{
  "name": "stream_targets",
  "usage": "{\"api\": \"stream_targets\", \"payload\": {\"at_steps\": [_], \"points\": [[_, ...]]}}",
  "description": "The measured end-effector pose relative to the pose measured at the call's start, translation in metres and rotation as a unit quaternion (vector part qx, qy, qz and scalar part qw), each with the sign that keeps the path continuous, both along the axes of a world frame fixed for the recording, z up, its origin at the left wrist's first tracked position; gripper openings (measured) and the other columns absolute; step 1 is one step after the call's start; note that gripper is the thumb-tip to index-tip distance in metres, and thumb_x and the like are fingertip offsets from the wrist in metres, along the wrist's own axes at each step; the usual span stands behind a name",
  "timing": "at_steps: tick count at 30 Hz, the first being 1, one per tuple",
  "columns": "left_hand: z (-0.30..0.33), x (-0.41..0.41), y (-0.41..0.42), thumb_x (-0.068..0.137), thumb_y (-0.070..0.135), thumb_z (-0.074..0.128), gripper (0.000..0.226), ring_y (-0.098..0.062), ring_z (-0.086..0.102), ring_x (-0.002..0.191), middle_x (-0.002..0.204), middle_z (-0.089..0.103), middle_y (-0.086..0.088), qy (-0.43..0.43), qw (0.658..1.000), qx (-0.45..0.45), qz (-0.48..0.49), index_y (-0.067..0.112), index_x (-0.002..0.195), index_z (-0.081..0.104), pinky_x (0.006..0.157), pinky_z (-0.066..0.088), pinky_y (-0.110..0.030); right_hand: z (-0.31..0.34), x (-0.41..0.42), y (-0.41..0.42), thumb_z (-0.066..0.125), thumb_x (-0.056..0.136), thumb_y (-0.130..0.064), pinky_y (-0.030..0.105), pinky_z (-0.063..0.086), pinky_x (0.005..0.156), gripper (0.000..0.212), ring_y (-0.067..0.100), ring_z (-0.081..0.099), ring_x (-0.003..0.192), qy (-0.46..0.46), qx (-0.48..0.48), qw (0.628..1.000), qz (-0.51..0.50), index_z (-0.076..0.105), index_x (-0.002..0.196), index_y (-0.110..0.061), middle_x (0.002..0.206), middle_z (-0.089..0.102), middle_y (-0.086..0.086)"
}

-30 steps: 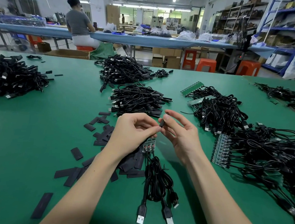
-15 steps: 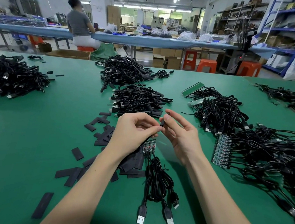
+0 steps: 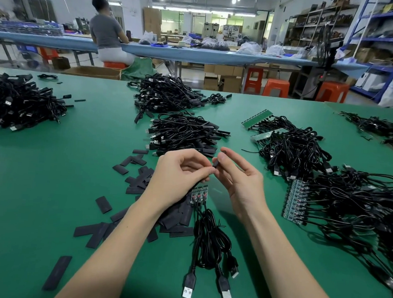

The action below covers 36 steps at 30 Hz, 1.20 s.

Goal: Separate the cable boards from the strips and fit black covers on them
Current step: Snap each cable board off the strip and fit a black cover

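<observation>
Green matting covers the work table (image 3: 47, 184), and both bare hands meet above its middle. The left hand (image 3: 176, 178) has its fingers curled inward with thumb and fingertips closed on a small black piece, most of which the hand hides. The right hand (image 3: 240, 180) has its index finger and thumb pinching a small flat black cover (image 3: 215, 163), while its other fingers are spread and loosely extended. Whether the two hands grip one and the same piece cannot be told. Directly below the hands, a short strip of three small circuit boards with black cables attached (image 3: 199, 193) lies on the table, its coiled leads ending in black USB plugs with silver tips (image 3: 205, 288) near the viewer. Loose flat black rectangular covers (image 3: 139, 179) are scattered left of and beneath the left forearm, one lying apart near the front edge. A long green board strip with many cables still attached (image 3: 296, 201) lies to the right, touching a large tangle of black cable. A heap of black cables fitted with covers (image 3: 187, 134) sits just beyond the hands, with further heaps behind it and at far left. A seated person in a grey top (image 3: 106, 33) faces a blue bench in the background.
</observation>
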<state>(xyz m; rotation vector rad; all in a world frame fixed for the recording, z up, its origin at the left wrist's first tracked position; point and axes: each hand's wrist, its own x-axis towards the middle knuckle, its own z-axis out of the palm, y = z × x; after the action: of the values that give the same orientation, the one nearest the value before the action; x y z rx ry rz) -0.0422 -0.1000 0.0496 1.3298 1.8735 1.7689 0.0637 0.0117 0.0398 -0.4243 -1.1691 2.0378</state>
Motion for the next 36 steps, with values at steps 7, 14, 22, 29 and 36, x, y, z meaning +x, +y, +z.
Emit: {"api": "stream_targets", "payload": {"at_steps": [7, 14, 22, 29, 36], "points": [[0.001, -0.007, -0.003, 0.092, 0.026, 0.071, 0.003, -0.017, 0.075, 0.073, 0.076, 0.075, 0.002, 0.04, 0.983, -0.177, -0.023, 0.028, 0.09, 0.07, 0.088, 0.058, -0.042, -0.001, -0.001, 0.006, 0.079, 0.084, -0.012, 0.02, 0.057, 0.069, 0.025, 0.015, 0.072, 0.075, -0.003, -0.056, 0.997, -0.049, 0.074, 0.108, -0.009, 0.089, 0.077, 0.011], [0.048, -0.047, 0.034, 0.095, 0.03, 0.065, 0.006, -0.004, 0.061, 0.066, 0.08, 0.068, 0.009, 0.247, 0.948, -0.184, 0.085, 0.031, 0.093, 0.07, 0.067, 0.047, -0.023, -0.009, 0.002, 0.017, 0.063, 0.099, -0.025, 0.023, 0.057, 0.059, 0.019, 0.016, 0.068, 0.068, -0.137, -0.03, 0.987, -0.071, 0.069, 0.114, -0.015, 0.09, 0.079, 0.008], [0.078, -0.114, 0.106, 0.099, 0.029, 0.057, 0.021, -0.028, 0.059, 0.115, 0.12, 0.068, -0.001, 0.446, 0.825, -0.317, 0.142, 0.026, 0.116, 0.068, 0.096, 0.046, -0.042, -0.014, -0.002, 0.012, 0.067, 0.096, -0.02, 0.021, 0.054, 0.064, 0.01, 0.014, 0.068, 0.075, -0.249, 0.101, 0.963, -0.016, 0.076, 0.096, -0.014, 0.087, 0.079, 0.0], [0.041, -0.122, 0.107, 0.099, 0.037, 0.057, 0.04, -0.029, 0.047, 0.129, 0.136, 0.057, -0.006, 0.46, 0.828, -0.289, 0.141, 0.021, 0.135, 0.056, 0.103, 0.04, -0.045, -0.01, 0.001, 0.023, 0.068, 0.093, -0.028, 0.026, 0.053, 0.062, 0.014, 0.009, 0.065, 0.062, -0.348, 0.243, 0.905, 0.02, 0.076, 0.087, -0.02, 0.083, 0.077, -0.007], [0.017, -0.066, 0.077, 0.093, 0.025, 0.063, 0.024, -0.024, 0.054, 0.114, 0.115, 0.066, -0.002, 0.353, 0.916, -0.136, 0.136, 0.017, 0.116, 0.066, 0.097, 0.043, -0.039, 0.001, 0.008, 0.023, 0.08, 0.085, -0.026, 0.016, 0.042, 0.043, 0.015, 0.006, 0.061, 0.052, -0.402, 0.232, 0.876, 0.129, 0.074, 0.087, -0.012, 0.071, 0.074, -0.001]]}}
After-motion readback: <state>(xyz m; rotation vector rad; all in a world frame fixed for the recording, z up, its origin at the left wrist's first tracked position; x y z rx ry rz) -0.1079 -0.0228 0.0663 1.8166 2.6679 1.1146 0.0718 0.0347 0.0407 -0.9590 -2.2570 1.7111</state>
